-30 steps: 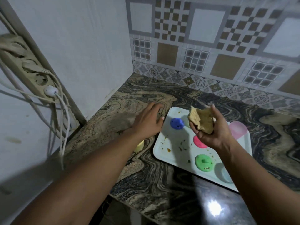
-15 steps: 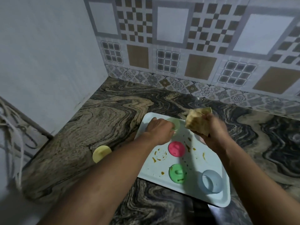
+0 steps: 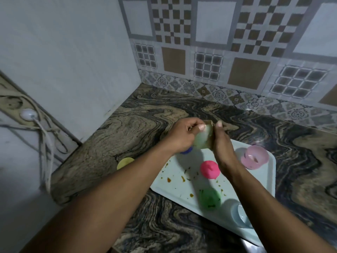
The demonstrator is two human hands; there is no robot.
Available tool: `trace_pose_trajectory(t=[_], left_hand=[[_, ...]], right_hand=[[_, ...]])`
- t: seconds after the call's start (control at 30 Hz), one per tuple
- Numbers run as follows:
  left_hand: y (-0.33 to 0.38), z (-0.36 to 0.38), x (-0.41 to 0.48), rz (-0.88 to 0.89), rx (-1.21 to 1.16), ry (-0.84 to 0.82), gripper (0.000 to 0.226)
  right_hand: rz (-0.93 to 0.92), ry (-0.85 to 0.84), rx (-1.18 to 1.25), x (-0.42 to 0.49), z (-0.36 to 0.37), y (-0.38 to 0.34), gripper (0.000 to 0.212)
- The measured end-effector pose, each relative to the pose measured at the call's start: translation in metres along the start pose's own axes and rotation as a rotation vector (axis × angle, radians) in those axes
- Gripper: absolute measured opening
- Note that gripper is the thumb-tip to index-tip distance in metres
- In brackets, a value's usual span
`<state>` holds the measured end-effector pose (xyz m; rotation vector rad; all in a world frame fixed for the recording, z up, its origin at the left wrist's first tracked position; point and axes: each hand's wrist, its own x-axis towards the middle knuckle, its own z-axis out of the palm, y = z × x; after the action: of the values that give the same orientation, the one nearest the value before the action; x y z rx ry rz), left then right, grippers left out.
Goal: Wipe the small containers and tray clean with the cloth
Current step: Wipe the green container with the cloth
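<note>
My left hand [image 3: 182, 136] holds a pale green small container [image 3: 201, 140] up above the far end of the white tray [image 3: 175, 183]. My right hand [image 3: 221, 143] presses a tan cloth [image 3: 209, 125] against that container; most of the cloth is hidden behind it. On the stained tray stand a pink translucent container [image 3: 254, 158], a magenta one [image 3: 209, 168] upside down, a green one [image 3: 209, 199] upside down and a light blue one [image 3: 240, 214] partly behind my right forearm. A blue container [image 3: 187, 150] peeks out under my left hand.
A yellow container [image 3: 125, 162] sits on the marbled counter [image 3: 138, 128] left of the tray. White wall at left and patterned tiles behind close off the corner. A power strip with a plug and cables [image 3: 29, 114] hangs at far left.
My left hand has lifted the pale green container off the tray, and my right hand has brought the cloth against it. The camera has shifted slightly.
</note>
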<state>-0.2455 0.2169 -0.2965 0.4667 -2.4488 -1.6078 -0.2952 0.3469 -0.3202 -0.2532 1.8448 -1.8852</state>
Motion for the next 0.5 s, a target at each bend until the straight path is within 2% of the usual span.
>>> trace_pose_trajectory(t=[0.07,0.1,0.17,0.27,0.37,0.43,0.5], left_hand=[[0.006,-0.007,-0.005,-0.005,-0.092,-0.037,0.017],[0.008,-0.01,-0.007,-0.003,-0.119,-0.053,0.016],[0.008,-0.016,-0.008,0.014,-0.145,-0.071,0.014],[0.003,-0.027,-0.01,-0.018,-0.097,-0.08,0.011],[0.008,-0.035,-0.016,-0.127,-0.089,-0.104,0.029],[0.015,-0.038,-0.017,-0.097,-0.063,-0.113,0.036],[0.019,-0.041,-0.018,-0.029,-0.005,-0.098,0.031]], right_hand=[[0.327,-0.075,0.333,0.003,-0.002,-0.008,0.05],[0.443,-0.137,0.412,0.0,-0.003,-0.012,0.048],[0.555,-0.207,0.477,-0.005,-0.005,-0.012,0.042],[0.571,-0.239,0.506,-0.008,-0.004,-0.012,0.041],[0.459,-0.217,0.429,-0.006,0.004,-0.015,0.042],[0.385,-0.235,0.385,-0.005,0.011,-0.019,0.043],[0.405,-0.284,0.393,-0.008,0.016,-0.021,0.043]])
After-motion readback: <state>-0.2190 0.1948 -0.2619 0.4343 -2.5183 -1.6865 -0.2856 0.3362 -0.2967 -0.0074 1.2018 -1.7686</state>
